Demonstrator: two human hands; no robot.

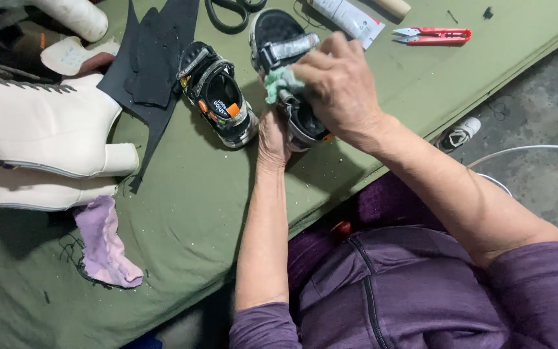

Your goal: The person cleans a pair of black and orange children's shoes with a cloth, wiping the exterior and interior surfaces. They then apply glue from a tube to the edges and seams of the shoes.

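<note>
Both bare forearms extend forward from purple sleeves; the left hand [272, 139] grips from below, fingers curled, while the right hand [337, 84] closes downward above it, knuckles up.

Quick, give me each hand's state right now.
Left hand: closed on the heel end of the black sandal, steadying it.
Right hand: closed on a pale green cloth, pressed against that sandal.

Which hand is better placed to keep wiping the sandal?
Right. The right hand already presses the green cloth on the sandal; the left hand steadies it from below.
</note>
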